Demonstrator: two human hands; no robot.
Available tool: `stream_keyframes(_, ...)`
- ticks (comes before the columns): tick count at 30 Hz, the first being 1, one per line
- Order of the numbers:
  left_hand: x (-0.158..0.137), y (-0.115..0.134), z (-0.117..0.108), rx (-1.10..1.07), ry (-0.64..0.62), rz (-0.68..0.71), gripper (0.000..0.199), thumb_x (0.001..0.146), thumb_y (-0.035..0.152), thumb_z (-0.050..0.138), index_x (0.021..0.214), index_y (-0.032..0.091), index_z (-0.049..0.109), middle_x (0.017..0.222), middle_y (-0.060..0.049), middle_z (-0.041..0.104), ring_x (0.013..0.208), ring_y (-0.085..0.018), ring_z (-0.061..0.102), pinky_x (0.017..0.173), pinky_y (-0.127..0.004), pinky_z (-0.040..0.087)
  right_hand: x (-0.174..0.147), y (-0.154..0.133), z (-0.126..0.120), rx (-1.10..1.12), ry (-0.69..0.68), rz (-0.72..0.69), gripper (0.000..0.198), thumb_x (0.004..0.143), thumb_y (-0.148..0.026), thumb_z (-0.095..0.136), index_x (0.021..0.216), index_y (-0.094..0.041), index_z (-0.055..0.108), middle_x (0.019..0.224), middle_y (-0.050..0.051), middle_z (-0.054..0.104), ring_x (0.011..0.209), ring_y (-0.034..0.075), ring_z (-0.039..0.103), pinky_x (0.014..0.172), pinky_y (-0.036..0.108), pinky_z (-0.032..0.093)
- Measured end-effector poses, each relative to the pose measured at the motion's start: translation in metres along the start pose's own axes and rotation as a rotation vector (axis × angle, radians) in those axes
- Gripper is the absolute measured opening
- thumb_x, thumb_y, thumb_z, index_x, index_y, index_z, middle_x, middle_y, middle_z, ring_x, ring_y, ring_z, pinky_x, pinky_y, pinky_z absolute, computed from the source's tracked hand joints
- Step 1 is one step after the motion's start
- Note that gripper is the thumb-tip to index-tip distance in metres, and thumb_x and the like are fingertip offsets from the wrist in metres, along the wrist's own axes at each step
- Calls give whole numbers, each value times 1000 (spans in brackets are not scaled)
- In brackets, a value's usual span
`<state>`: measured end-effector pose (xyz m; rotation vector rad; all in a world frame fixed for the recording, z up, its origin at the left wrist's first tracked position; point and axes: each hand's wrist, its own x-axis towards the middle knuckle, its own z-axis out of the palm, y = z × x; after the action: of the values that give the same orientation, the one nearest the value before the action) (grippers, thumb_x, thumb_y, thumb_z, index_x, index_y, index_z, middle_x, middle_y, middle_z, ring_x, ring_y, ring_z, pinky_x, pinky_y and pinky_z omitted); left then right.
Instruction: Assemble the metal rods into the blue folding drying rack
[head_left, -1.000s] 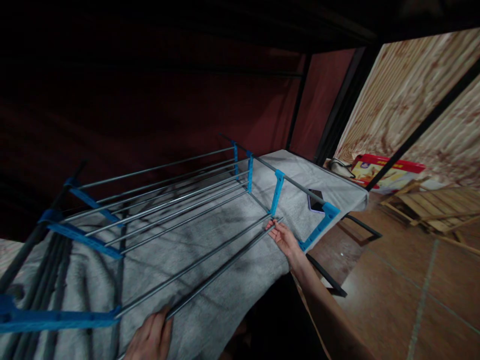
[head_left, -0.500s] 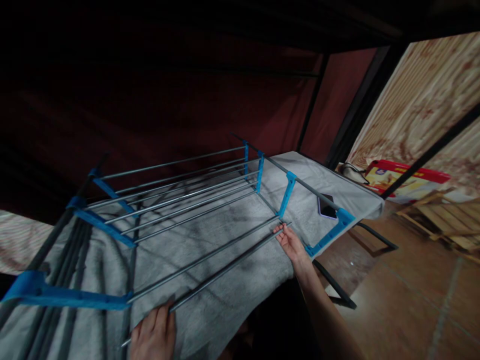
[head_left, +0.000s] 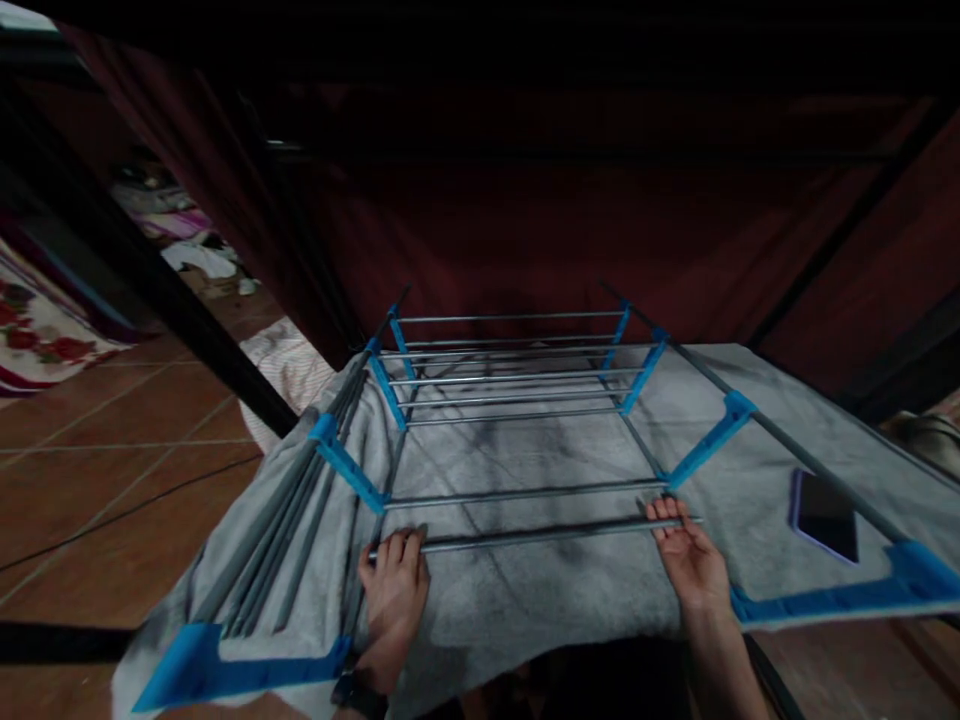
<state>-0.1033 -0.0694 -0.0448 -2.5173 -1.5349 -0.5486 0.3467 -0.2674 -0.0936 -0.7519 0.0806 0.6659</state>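
Observation:
A loose grey metal tube (head_left: 536,537) lies crosswise in front of me. My left hand (head_left: 395,580) is closed over its left end, palm down, with a dark band on the wrist. At its right end my right hand (head_left: 686,555) holds it from below, palm up, fingers curled round it. Beyond the tube stands a rack frame with blue plastic brackets (head_left: 349,465) on the left and matching blue brackets (head_left: 709,440) on the right. Several grey crossbars (head_left: 517,495) join the brackets. The nearest pair of brackets has no bar between them.
Several loose tubes (head_left: 289,535) lie along the left side on the grey blanket (head_left: 480,590). A phone (head_left: 823,515) rests at the right, beyond the side rail. Dark bed posts (head_left: 142,240) and a dark red curtain (head_left: 510,235) enclose the far side. Tiled floor (head_left: 112,470) shows at left.
The view has swung left, so the rack now sits squarely ahead. Both hands stay on the tube, which now lies nearly level across the view.

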Motion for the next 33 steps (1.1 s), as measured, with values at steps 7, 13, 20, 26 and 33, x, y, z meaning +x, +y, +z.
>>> stream_keyframes(7, 0, 4, -7, -14, -55, -28, 41, 98, 8, 49, 126, 24, 74, 120, -9, 76, 114, -29, 68, 112, -55, 37, 7, 4, -7, -76, -2, -40, 25, 75, -34, 94, 88, -25, 75, 93, -4, 76, 95, 14, 74, 123, 39, 48)
stream_keyframes(13, 0, 6, -9, -38, -56, -28, 36, 99, 9, 48, 120, 21, 74, 113, -9, 75, 110, -29, 68, 109, -53, 40, 14, 3, -15, -88, 41, -50, 30, 71, -37, 97, 82, -24, 73, 87, -3, 76, 89, 16, 73, 119, 45, 51)
stream_keyframes(20, -3, 9, -12, -19, -39, 25, 31, 99, 9, 49, 118, 19, 71, 110, -9, 74, 108, -29, 67, 108, -52, 42, 3, -9, -9, -18, -9, -41, 12, 81, -28, 82, 90, -24, 74, 88, -3, 73, 90, 15, 71, 124, 46, 45)
stream_keyframes(26, -6, 12, -8, 21, -39, 95, 38, 98, 5, 48, 126, 22, 67, 116, -7, 73, 112, -27, 64, 115, -54, 39, 2, -11, -9, -82, 5, -68, 12, 82, -23, 81, 92, -24, 74, 97, -1, 75, 96, 18, 72, 120, 50, 49)
stream_keyframes(33, -6, 10, -5, 3, -95, 157, 42, 98, 4, 44, 130, 21, 66, 117, -7, 71, 111, -25, 62, 112, -47, 44, 11, -7, -17, -69, -41, -101, 32, 72, -31, 97, 86, -23, 70, 87, -4, 72, 87, 14, 69, 104, 38, 58)
